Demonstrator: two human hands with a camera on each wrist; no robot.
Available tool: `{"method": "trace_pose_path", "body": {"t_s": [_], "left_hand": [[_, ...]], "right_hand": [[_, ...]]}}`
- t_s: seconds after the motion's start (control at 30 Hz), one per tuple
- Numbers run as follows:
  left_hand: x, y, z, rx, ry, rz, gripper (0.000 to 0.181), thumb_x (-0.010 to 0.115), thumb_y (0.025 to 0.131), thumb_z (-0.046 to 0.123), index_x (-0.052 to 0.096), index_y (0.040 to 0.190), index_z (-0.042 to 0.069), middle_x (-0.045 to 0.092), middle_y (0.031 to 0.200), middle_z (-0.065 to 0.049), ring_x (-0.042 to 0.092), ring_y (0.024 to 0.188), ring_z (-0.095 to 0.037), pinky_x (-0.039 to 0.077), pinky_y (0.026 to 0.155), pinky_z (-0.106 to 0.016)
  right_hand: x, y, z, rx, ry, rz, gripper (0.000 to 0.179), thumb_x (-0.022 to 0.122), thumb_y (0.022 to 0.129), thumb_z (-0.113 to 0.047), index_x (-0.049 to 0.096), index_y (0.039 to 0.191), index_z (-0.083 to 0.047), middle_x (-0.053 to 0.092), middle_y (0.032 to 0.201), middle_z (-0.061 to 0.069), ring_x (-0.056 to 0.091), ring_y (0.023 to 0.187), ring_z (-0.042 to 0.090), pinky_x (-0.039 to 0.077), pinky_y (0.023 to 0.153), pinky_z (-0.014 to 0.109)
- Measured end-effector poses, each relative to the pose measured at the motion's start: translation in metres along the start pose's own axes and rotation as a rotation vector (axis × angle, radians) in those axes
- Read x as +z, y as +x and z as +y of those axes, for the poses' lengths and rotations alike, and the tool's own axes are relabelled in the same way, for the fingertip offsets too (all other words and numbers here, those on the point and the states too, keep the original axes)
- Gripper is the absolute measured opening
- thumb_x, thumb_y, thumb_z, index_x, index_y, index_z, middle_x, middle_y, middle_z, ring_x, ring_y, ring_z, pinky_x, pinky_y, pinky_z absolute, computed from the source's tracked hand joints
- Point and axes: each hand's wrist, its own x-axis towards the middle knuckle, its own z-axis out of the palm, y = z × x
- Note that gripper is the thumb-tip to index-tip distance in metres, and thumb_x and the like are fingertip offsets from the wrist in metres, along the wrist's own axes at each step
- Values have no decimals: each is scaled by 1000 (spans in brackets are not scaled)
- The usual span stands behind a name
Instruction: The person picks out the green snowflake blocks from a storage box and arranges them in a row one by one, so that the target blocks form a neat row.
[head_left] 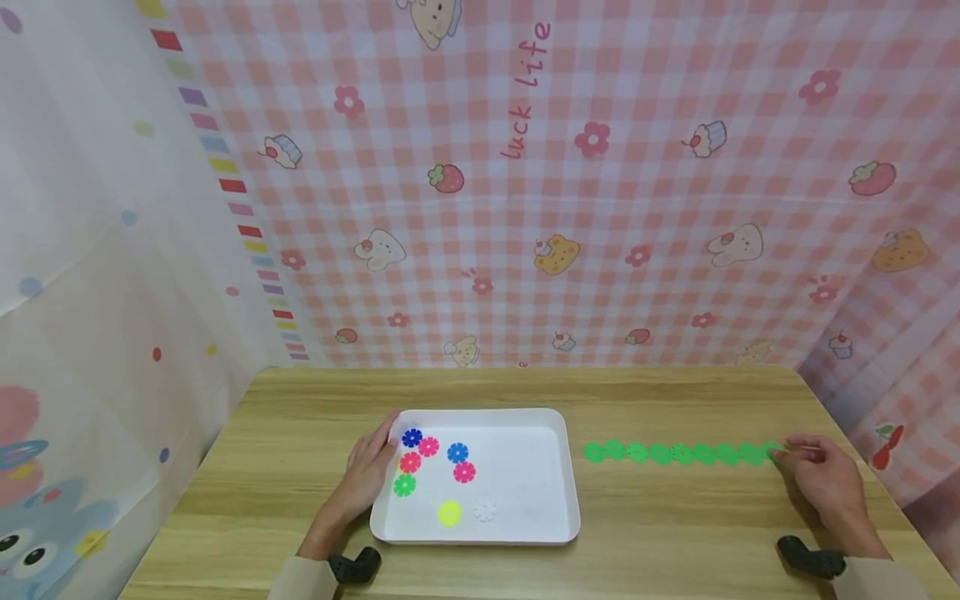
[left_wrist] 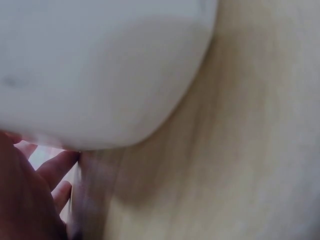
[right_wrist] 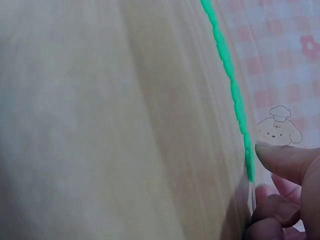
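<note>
My left hand (head_left: 365, 469) grips the left edge of a white tray (head_left: 480, 538), its fingers at the outer side and partly hidden by the tray in the left wrist view. In the tray lie flat notched plastic discs: a dark blue disc (head_left: 412, 437), a green disc (head_left: 405, 485), a yellow disc (head_left: 449, 513), a clear disc (head_left: 485, 509) and several pink and blue ones. To the right, a row of green notched discs (head_left: 681, 453) runs along the table. My right hand (head_left: 828, 483) holds the disc at the row's right end between thumb and curled fingers.
The wooden table (head_left: 645, 550) ends at a pink checked cloth (head_left: 630, 200) behind and a white patterned cloth (head_left: 97, 250) at the left. A black wrist strap piece (head_left: 356, 566) sits on the left wrist and another (head_left: 810, 558) on the right.
</note>
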Motion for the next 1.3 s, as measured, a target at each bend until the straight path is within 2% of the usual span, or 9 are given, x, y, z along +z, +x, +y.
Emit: {"method": "trace_pose_path", "body": {"t_s": [0.13, 0.23, 0.4, 0.5, 0.7, 0.87, 1.1, 1.3], "left_hand": [[0, 0, 0, 0, 6, 7, 54, 31, 108, 38, 19, 160, 29, 21, 164, -8, 6, 147, -39, 1, 112, -72], [1, 0, 0, 1, 8, 8, 53, 30, 108, 37, 19, 160, 29, 21, 164, -8, 3, 148, -40, 0, 112, -72], [1, -1, 0, 2, -2, 8, 54, 30, 108, 38, 19, 160, 29, 20, 165, -8, 1, 148, -41, -2, 112, -72], [1, -1, 0, 5, -6, 5, 54, 30, 108, 39, 18, 160, 28, 19, 165, -9, 0, 149, -41, -3, 111, -72], [1, -1, -1, 11, 3, 7, 54, 29, 108, 37, 18, 160, 26, 18, 165, -9, -2, 149, -41, -6, 112, -70], [1, -1, -1, 10, 10, 8, 54, 29, 108, 37, 18, 160, 27, 18, 166, -8, -2, 150, -41, -6, 112, -70], [0, 0, 0, 4, 16, 4, 54, 29, 108, 37, 18, 160, 27, 16, 166, -9, -6, 150, -42, -10, 114, -67], [1, 0, 0, -2, 15, 10, 54, 30, 108, 38, 18, 160, 28, 19, 165, -9, 0, 149, -42, -4, 112, -71]], "right_hand": [[1, -1, -5, 21, -6, 19, 51, 64, 94, -37, 56, 126, 1, 63, 96, 8, 49, 70, 3, 41, 58, 22], [4, -4, -14, 38, 15, 20, 53, 62, 95, -39, 54, 129, 1, 61, 101, 12, 50, 72, 7, 42, 57, 23], [11, -13, -33, 35, 105, -32, 56, 63, 95, -44, 53, 130, -1, 57, 96, 1, 50, 75, 7, 44, 59, 25], [19, -18, -46, -13, 132, -61, 54, 63, 95, -43, 54, 128, -2, 54, 92, -4, 50, 75, 6, 44, 60, 25], [35, -30, -81, -135, 166, -157, 53, 60, 98, -43, 55, 129, 0, 57, 95, -2, 52, 79, 9, 46, 61, 26], [52, -41, -113, -167, 199, -258, 52, 59, 99, -42, 54, 129, -1, 56, 104, 2, 53, 82, 14, 47, 62, 27], [79, -56, -162, -223, 289, -383, 43, 63, 98, -33, 55, 124, 0, 51, 104, 4, 47, 67, 8, 46, 57, 25], [106, -69, -202, -304, 350, -541, 31, 66, 96, -20, 57, 116, 2, 54, 100, 7, 41, 56, 7, 38, 49, 22]]}}
